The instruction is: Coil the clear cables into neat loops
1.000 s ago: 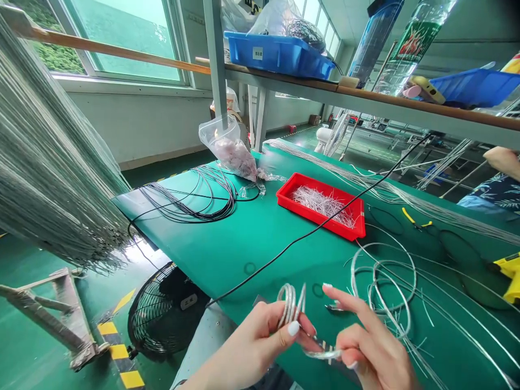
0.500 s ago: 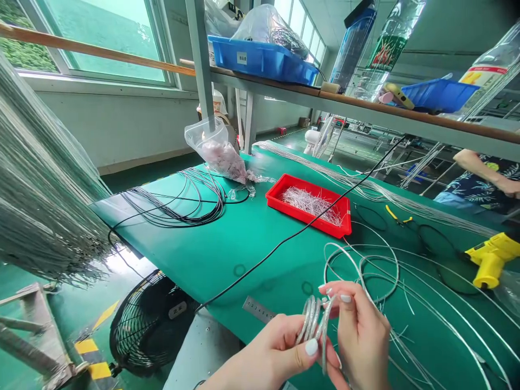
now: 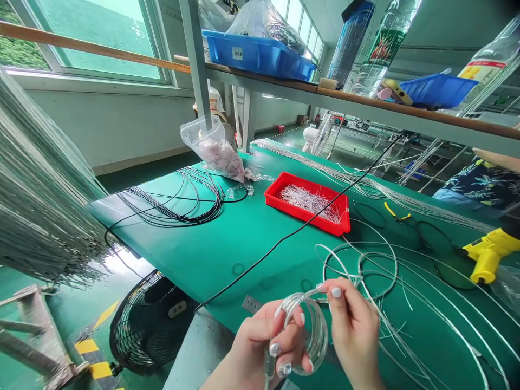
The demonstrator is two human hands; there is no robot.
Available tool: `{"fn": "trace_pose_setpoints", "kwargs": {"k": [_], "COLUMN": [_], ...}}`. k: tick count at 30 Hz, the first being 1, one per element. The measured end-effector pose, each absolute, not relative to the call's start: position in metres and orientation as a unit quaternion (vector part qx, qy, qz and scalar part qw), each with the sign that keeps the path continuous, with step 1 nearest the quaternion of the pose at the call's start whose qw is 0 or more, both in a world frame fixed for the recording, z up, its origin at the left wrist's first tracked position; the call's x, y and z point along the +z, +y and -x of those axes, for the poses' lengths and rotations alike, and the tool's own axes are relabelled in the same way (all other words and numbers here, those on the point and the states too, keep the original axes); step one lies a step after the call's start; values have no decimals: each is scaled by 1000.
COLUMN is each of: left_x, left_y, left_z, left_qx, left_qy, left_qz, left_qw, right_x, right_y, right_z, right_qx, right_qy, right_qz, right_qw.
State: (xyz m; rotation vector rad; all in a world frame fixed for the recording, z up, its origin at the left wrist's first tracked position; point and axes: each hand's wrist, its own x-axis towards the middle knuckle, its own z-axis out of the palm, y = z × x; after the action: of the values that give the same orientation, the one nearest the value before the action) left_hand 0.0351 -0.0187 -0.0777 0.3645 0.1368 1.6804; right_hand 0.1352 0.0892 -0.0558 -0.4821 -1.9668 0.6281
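A small coil of clear, silvery cable (image 3: 320, 338) is looped around the fingers of my left hand (image 3: 260, 336), which are closed on it. From below that hand hangs a thicker clear cable end (image 3: 268, 364), partly hidden by the fingers. To the right of the coil, my right hand (image 3: 355, 327) pinches a strand of the same cable between thumb and forefinger. Just beyond the hands, looser loops of clear cable (image 3: 377, 254) lie on the green tabletop (image 3: 244, 244). A steel ruler (image 3: 251, 304) shows partly behind my left hand.
A red tray (image 3: 292, 212) holds clear offcuts. Around it are a bag of pinkish pieces (image 3: 219, 154), coiled black cables (image 3: 203, 219), yellow-handled nippers (image 3: 398, 214) and a yellow gun-shaped tool (image 3: 489, 252). A black cable (image 3: 280, 242) crosses the table. A shelf (image 3: 345, 103) spans above; a person (image 3: 479, 179) is at right.
The coil has turned from edge-on to show its open loop, and my left fingers have moved into it. My right hand has shifted slightly left, drawing a strand out from the coil.
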Motion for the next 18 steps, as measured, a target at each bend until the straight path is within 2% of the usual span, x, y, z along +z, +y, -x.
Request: {"fn": "trace_pose_setpoints", "kwargs": {"k": [5, 8, 10, 15, 18], "left_x": [-72, -66, -62, -61, -67], "left_y": [-21, -24, -27, -29, -29], "left_z": [-33, -27, -22, -25, -37], "left_qx": [745, 773, 788, 767, 724], "left_qy": [-4, 51, 113, 185, 148], "left_qz": [-113, -76, -62, -89, -124], "left_qw": [657, 627, 602, 608, 662], "right_x": [-61, -69, -74, -81, -83], "right_y": [88, 84, 79, 65, 60], "right_z": [-137, -145, -152, -162, -161], "right_qx": [274, 167, 137, 203, 214], "right_qy": [-832, -832, -832, -906, -910], "right_qz": [203, 213, 193, 126, 117], "right_qw": [438, 484, 501, 349, 334]}}
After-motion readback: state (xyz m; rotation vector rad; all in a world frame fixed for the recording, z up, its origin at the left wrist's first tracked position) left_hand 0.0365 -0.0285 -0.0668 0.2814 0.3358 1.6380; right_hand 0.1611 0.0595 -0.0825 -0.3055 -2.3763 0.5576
